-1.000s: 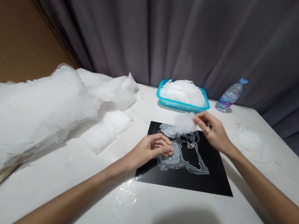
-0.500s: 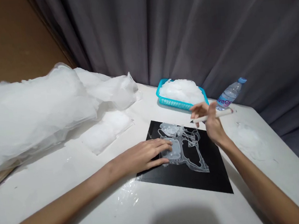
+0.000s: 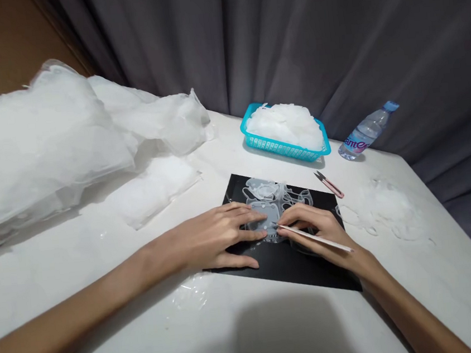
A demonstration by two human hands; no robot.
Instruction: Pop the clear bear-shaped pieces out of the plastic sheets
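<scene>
A black sheet (image 3: pixel 246 273) lies flat on the table, and on it is a thin, translucent whitish cut-out piece (image 3: pixel 270 211) with rounded panels and looping strips. My left hand (image 3: pixel 228 232) rests on the piece's left side, palm down with fingers spread. In a writing grip, my right hand (image 3: pixel 323 232) holds a slim white pen-like tool (image 3: pixel 318 239). Its dark tip is at the piece's lower middle, just right of my left fingertips; whether it touches cannot be made out. My right hand covers the piece's lower right part.
A turquoise basket (image 3: pixel 283 148) of white material stands at the back, beside a water bottle (image 3: pixel 365 132). Thread snips (image 3: pixel 329 184) lie near the sheet's upper right corner. White scraps (image 3: pixel 394 210) are at right; large bags of white material (image 3: pixel 43 152) fill the left.
My right hand has come down and left from above the sheet's right edge, bringing the pen-like tool's tip to the piece. The snips are now visible. My left hand's fingers have spread wider.
</scene>
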